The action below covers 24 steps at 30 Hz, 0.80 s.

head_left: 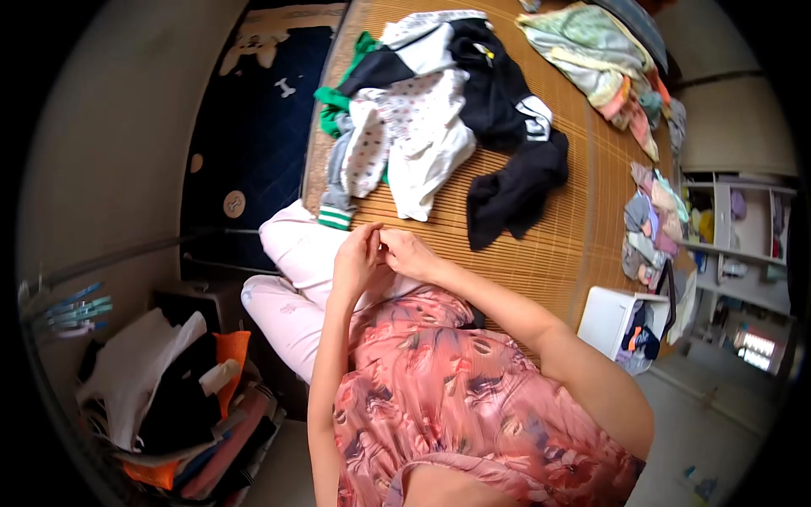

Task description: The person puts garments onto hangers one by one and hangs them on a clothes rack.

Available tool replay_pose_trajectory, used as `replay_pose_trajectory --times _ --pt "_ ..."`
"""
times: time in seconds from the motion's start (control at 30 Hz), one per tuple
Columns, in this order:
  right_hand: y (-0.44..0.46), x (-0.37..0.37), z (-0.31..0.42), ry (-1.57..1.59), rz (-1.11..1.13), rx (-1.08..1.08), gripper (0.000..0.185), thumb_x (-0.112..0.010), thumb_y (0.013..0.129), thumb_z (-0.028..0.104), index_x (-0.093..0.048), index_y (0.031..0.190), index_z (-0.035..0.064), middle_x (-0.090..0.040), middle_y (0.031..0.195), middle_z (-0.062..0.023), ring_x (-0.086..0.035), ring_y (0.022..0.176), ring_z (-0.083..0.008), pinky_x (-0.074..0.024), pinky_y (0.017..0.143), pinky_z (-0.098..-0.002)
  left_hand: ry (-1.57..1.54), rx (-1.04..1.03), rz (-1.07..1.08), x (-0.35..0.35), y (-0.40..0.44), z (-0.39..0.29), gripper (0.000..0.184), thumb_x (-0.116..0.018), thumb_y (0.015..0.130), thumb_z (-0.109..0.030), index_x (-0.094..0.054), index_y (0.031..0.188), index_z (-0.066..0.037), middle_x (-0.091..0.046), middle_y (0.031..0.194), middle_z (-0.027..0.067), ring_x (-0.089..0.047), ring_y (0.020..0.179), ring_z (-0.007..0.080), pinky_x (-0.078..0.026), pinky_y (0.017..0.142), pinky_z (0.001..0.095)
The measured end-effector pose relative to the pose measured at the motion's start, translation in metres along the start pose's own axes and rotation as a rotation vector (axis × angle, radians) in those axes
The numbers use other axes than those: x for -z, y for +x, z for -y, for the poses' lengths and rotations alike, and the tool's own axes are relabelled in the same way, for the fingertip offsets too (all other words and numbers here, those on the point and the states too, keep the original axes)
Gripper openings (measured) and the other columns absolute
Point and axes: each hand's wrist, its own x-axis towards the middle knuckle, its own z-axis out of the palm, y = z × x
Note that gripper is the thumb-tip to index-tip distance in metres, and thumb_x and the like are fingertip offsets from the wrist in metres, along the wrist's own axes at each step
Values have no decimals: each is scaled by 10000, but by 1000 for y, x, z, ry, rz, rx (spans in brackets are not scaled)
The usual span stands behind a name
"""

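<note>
My left hand [358,255] and my right hand [408,253] meet above my lap, fingertips together. Both have their fingers curled closed; whatever may be pinched between them is hidden. Beneath and beside them are the pale pink trousers [291,253] on my folded legs. Just beyond lies a pile of clothes on the bamboo mat [562,253]: a white patterned garment [422,127], a grey sleeve with a green-and-white striped cuff [335,211], a green piece [334,106], and a black-and-white garment [490,93]. A black garment [519,190] is spread to the right.
A pastel blanket [583,59] lies at the far right, with a heap of small clothes [650,224] nearer. A white bin [604,325] holds dark items. Stacked clothes [186,397] sit lower left, below a rack with clothespins [76,313]. Dark blue bedding [253,127] borders the mat.
</note>
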Motion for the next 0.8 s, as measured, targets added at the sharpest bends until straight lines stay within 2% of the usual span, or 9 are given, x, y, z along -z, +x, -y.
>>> replay_pose_trajectory --times 0.13,0.2,0.4,0.47,0.53,0.57,0.67,0.73,0.8 --pt "-9 31 -22 -68 -290 35 193 -584 749 -18 -564 939 3 -585 920 -173 -571 910 -356 -463 808 -416 -15 -69 91 -21 15 -4 221 -567 862 -15 -603 1079 9 -641 955 179 -637 830 324 -505 742 367" --pt "-14 53 -28 -184 -365 -122 229 -625 764 11 -584 989 31 -563 1079 -124 -547 1023 -309 -449 887 -371 -22 -47 119 -25 17 -4 232 -564 855 -3 -602 1084 9 -642 962 177 -637 830 317 -504 739 364" --pt "-31 115 -50 -791 -518 -457 549 -745 701 71 -504 1195 83 -333 1398 -142 -276 1346 -340 -226 1074 -622 55 14 188 -26 18 -7 241 -577 852 -24 -602 1090 8 -649 991 172 -634 812 299 -503 739 357" --pt "-43 124 -69 -887 -528 -541 517 -749 681 68 -520 1145 89 -408 1307 -122 -364 1272 -324 -338 1030 -563 73 40 210 -26 19 -8 235 -579 856 -29 -604 1087 9 -650 995 171 -634 814 299 -504 740 352" --pt "-56 131 -102 -800 -336 -583 419 -717 699 41 -539 1077 80 -499 1151 -108 -459 1140 -310 -446 938 -438 63 40 217 -29 20 -5 231 -580 865 -40 -606 1089 9 -652 997 169 -638 818 292 -505 742 348" --pt "-61 131 -118 -830 -377 -497 296 -681 725 22 -557 987 81 -541 961 -90 -506 1014 -292 -480 844 -365 58 39 219 -31 20 -3 229 -580 870 -45 -607 1091 9 -652 998 167 -640 821 289 -505 743 346" --pt "-47 139 -84 -238 -592 -381 191 -585 753 -74 -580 909 37 -610 831 -118 -609 801 -290 -501 716 -368 -18 66 220 -35 20 2 216 -585 884 -53 -611 1089 8 -657 984 161 -647 826 279 -510 739 342" --pt "-32 138 -40 -139 -666 -260 175 -574 795 -94 -573 933 14 -614 770 -83 -607 696 -174 -490 660 -276 -158 168 276 -30 24 -16 326 -531 954 -190 -564 1193 29 -638 1116 173 -623 1002 261 -478 860 321" --pt "-22 132 12 37 -525 -152 178 -550 814 -106 -558 961 -6 -592 814 -45 -585 723 -107 -500 662 -256 -380 171 245 -33 24 -16 421 -483 987 -279 -524 1250 48 -610 1197 185 -588 1104 257 -444 931 311"
